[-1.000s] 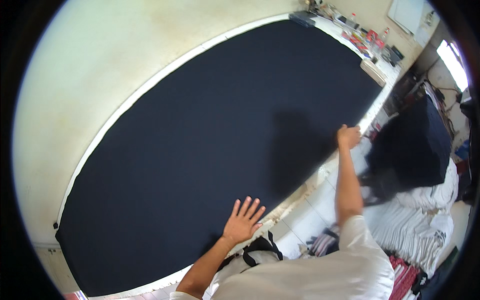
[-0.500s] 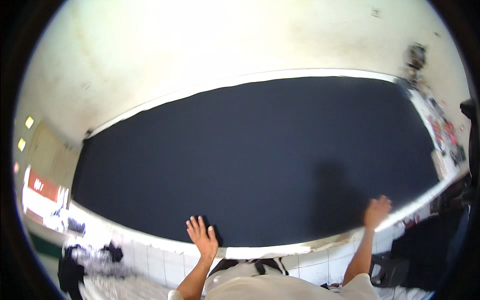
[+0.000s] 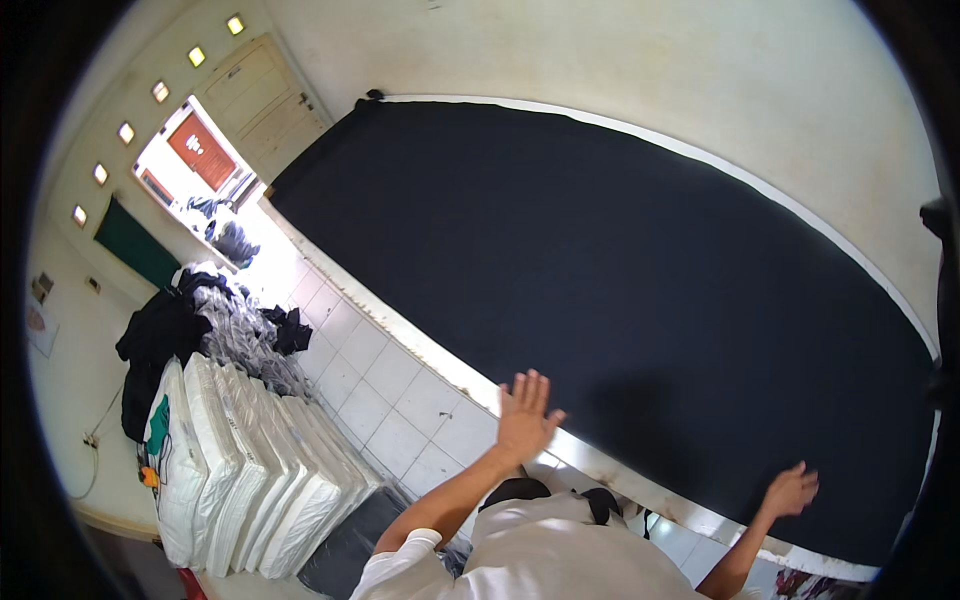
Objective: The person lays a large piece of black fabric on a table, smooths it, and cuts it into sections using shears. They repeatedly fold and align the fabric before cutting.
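— While we leaned over the near edge, where did the dark cloth (image 3: pixel 620 290) lie from our hands?

— It lay ahead of both of them, spread flat over the long tabletop (image 3: pixel 640 490), whose pale rim showed along the near side. Our left hand (image 3: pixel 524 415) sat at that near edge, just where cloth met rim, fingers spread wide and palm down, clamped on nothing. Our right hand (image 3: pixel 790 492) was farther along the same edge, also opened out with fingers apart, resting on or just above the cloth; we could not tell whether it truly touched.

— And the long axis?

— The cloth ran lengthwise from the far left corner near the doorway (image 3: pixel 195 160) down toward the lower right of the view, so its long axis crossed in front of us from left to right, the left end lying farther away. Both hands stood on one long side, not at an end.

— Which hand was nearer the bulk of it?

— We judged the left hand nearer the middle of the long edge, the right hand nearer the right-hand end. Most of the length stretched away to our left, beyond the left hand's reach.

— Anything beside us?

— White tiled floor (image 3: pixel 370 380) below the tabletop, and stacked white bundles (image 3: pixel 240 470) well apart to the left.
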Demonstrator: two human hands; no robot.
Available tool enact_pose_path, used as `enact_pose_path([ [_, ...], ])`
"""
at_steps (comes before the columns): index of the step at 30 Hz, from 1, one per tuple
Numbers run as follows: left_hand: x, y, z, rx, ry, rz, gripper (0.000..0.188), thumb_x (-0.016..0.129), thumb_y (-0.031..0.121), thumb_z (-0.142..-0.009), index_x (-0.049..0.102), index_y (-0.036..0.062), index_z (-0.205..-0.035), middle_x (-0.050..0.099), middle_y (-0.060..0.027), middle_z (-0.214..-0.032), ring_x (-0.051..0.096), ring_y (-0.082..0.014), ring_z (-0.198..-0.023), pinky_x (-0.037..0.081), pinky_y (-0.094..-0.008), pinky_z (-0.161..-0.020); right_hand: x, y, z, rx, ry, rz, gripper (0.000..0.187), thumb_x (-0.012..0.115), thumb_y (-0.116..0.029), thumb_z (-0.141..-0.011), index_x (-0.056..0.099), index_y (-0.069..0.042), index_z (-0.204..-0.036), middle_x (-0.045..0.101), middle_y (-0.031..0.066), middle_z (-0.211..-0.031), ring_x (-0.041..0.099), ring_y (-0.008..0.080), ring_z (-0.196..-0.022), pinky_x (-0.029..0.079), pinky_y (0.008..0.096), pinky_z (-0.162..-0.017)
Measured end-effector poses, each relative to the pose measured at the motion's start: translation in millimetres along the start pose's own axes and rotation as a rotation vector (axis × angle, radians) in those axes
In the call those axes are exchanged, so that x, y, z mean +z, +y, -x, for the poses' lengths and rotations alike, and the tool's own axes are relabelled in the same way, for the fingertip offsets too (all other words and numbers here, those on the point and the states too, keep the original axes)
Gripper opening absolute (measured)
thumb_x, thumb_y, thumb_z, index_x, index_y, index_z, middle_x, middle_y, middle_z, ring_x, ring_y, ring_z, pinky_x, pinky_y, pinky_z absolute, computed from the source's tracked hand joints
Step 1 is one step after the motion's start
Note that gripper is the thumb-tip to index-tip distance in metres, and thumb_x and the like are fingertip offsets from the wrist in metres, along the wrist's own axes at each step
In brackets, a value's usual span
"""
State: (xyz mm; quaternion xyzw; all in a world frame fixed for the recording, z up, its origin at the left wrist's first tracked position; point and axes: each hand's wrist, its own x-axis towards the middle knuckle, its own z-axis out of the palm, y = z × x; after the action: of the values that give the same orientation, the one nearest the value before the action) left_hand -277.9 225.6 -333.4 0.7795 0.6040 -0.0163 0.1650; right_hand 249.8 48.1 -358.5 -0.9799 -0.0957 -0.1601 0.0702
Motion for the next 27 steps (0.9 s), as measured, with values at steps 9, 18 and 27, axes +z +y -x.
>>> enact_pose_path([
  [9,-75,-238,-79,-0.013,0.921,-0.151,0.038,0.069,0.027,-0.101,0.072,0.0027,-0.130,0.077,-0.0178,-0.123,0.068,-0.0447,-0.116,0.049,-0.0496,-0.109,-148,-299,399,-1.707,-0.296,-0.304,0.066,0.080,-0.029,-0.088,0.062,-0.006,-0.147,0.050,0.0293,-0.160,0.052,0.0464,-0.141,0.038,0.0540,-0.121],
  [18,-128,-404,-116,0.099,0.571,0.334,0.047,0.069,0.029,-0.100,0.068,0.0044,-0.140,0.062,-0.0214,-0.149,0.061,-0.0414,-0.132,0.046,-0.0512,-0.114,-165,-533,530,-1.688,-0.332,-0.732,0.053,0.064,-0.023,-0.101,0.059,-0.003,-0.150,0.042,0.0266,-0.166,0.035,0.0444,-0.156,0.026,0.0616,-0.128],
  [27,-140,-612,-160,0.404,0.412,0.136,0.063,0.064,0.040,-0.104,0.053,0.0067,-0.156,0.045,-0.0206,-0.166,0.041,-0.0418,-0.153,0.033,-0.0607,-0.123,-172,-721,668,-1.829,-0.474,-0.770,0.071,0.060,-0.022,-0.101,0.036,-0.004,-0.166,0.021,0.0284,-0.176,0.018,0.0484,-0.163,0.014,0.0609,-0.132],
])
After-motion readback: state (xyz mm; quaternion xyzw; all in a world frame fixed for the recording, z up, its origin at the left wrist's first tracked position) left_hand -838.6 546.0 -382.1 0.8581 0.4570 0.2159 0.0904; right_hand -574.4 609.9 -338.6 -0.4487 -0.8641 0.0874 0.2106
